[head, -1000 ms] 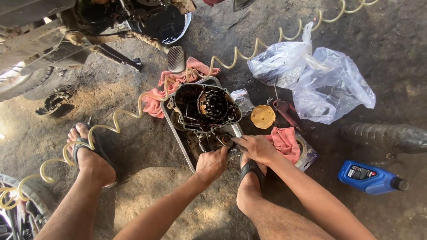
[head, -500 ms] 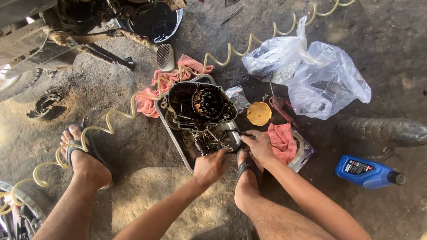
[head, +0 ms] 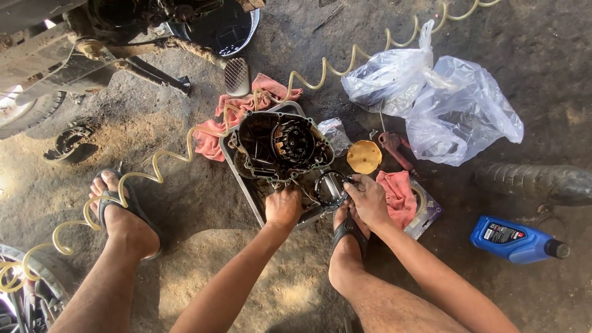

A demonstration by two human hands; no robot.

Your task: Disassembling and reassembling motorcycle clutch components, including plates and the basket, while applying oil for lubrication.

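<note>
Crouched over a metal tray [head: 237, 166] on the dirt floor, a person works with both bare hands: the right hand [head: 369, 200] is clenched on a dark ring-shaped part [head: 328, 188] at the tray's near corner, while the left hand [head: 283, 206] presses closed onto the tray's near edge, what its grip holds hidden from view. An oily engine cover [head: 280, 145] lies in the tray just beyond the hands. A yellow disc [head: 364, 156] and a red rag [head: 398, 194] sit just right of the ring, with pliers [head: 394, 148] and clear plastic bags [head: 444, 105] farther out. A blue oil bottle [head: 512, 239] lies well apart at right. A coiled yellow hose [head: 154, 176] snakes across the floor past a sandalled left foot [head: 120, 213], beside a motorcycle's footrest [head: 237, 75]
</note>
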